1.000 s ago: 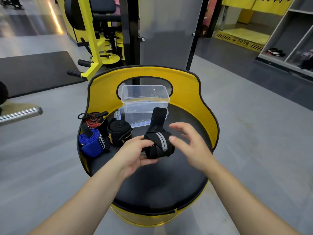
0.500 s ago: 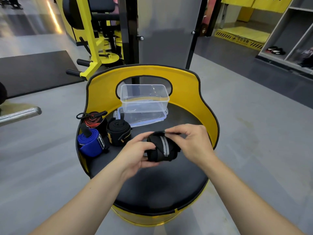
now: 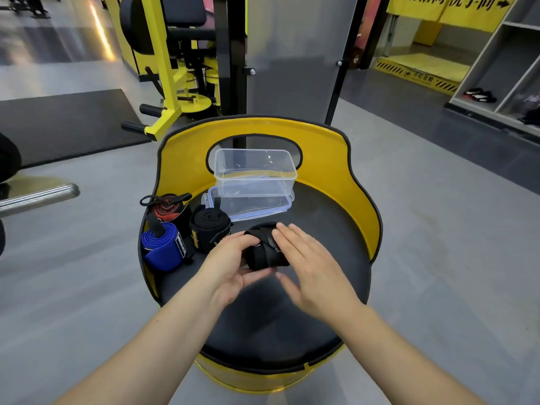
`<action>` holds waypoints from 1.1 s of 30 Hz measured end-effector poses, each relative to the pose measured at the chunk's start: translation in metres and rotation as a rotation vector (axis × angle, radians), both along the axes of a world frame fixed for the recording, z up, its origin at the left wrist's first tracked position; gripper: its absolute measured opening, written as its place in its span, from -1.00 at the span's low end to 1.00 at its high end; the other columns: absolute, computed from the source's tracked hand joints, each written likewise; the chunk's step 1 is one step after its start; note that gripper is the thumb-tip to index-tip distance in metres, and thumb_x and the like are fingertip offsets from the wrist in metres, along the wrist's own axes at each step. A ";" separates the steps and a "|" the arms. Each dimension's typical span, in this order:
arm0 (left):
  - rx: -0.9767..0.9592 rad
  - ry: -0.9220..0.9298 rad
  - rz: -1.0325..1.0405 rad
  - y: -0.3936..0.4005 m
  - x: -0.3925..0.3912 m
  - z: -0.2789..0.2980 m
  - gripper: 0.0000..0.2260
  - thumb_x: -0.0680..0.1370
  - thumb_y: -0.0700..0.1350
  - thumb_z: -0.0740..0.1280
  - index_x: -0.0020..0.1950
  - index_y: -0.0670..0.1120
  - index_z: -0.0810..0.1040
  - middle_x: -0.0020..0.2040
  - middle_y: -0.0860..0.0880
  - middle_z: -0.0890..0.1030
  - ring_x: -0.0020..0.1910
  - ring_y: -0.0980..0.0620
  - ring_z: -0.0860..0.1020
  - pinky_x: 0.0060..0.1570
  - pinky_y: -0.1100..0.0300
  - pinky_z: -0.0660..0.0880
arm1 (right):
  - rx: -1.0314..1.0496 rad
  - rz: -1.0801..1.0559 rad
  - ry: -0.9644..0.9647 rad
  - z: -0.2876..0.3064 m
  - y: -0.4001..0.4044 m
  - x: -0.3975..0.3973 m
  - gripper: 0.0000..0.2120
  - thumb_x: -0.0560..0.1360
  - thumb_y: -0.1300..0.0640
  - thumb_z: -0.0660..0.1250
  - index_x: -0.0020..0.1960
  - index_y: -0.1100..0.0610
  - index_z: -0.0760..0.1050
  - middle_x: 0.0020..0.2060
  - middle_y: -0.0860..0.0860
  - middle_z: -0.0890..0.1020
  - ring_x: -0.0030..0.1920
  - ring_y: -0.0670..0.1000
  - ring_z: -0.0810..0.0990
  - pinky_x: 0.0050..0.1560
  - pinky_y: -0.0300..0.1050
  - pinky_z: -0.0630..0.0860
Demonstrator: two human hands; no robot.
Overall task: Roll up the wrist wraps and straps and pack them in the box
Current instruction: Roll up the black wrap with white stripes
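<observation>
Two hands [image 3: 274, 267] cover black wrap [image 3: 264, 252], its far side hidden

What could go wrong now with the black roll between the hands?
The black wrap could unroll: the right hand lies flat against it with straight fingers, and only the left hand grips it. It is held above the seat, so it may drop if the grip slips. The clear box holds no rolls yet.

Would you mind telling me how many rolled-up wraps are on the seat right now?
4: a blue roll at the left edge, a red-and-black roll behind it, a black roll beside those, and a black roll held between both hands. The box looks empty.
</observation>
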State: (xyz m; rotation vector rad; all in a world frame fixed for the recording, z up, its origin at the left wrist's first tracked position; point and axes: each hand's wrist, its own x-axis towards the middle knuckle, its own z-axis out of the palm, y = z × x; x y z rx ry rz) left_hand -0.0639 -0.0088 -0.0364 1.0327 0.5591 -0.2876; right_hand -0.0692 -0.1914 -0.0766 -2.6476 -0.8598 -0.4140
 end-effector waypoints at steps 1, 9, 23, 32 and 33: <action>-0.010 0.011 -0.008 0.000 -0.001 0.002 -0.85 0.60 -0.25 0.35 0.16 -0.16 0.61 0.10 -0.25 0.65 0.02 -0.21 0.68 -0.36 0.03 0.67 | -0.001 -0.014 -0.019 -0.001 0.001 0.001 -0.28 0.54 0.07 0.44 0.62 0.13 0.23 0.60 0.01 0.28 0.60 0.06 0.23 0.57 -0.01 0.22; 0.178 -0.026 -0.233 0.011 -0.001 0.005 -0.71 0.59 0.04 0.32 0.26 -0.04 0.58 0.08 -0.18 0.74 -0.07 -0.23 0.75 -0.02 -0.01 0.62 | 0.243 -0.058 -0.017 -0.001 0.003 0.006 -0.35 0.45 0.19 0.56 0.48 0.18 0.43 0.41 0.04 0.50 0.41 0.00 0.44 0.49 -0.16 0.34; 0.305 -0.530 -0.331 0.007 0.004 -0.013 -0.73 0.59 -0.18 0.43 0.28 -0.07 0.63 0.15 -0.08 0.74 0.16 -0.05 0.68 0.12 0.13 0.63 | 1.079 -0.103 0.965 0.017 -0.006 0.008 -0.62 0.60 0.24 0.39 0.40 0.12 0.49 0.25 0.02 0.68 0.33 0.02 0.60 0.43 0.01 0.47; 0.471 -0.604 -0.374 -0.003 -0.003 -0.021 -0.59 0.63 0.04 0.32 0.49 0.10 0.47 0.31 0.08 0.66 0.34 0.06 0.59 0.38 -0.02 0.48 | 1.140 -0.182 0.917 0.028 0.005 0.005 -0.71 0.59 0.05 0.40 0.26 0.12 0.63 0.12 0.07 0.73 0.23 0.07 0.66 0.41 0.12 0.48; 0.384 -0.569 -0.383 -0.004 -0.002 -0.021 -0.59 0.66 0.04 0.27 0.53 0.08 0.45 0.36 0.07 0.63 0.39 0.05 0.56 0.44 -0.03 0.42 | 1.155 -0.195 0.904 0.027 0.004 0.006 -0.70 0.56 0.03 0.42 0.25 0.12 0.64 0.11 0.07 0.74 0.23 0.08 0.66 0.41 0.14 0.48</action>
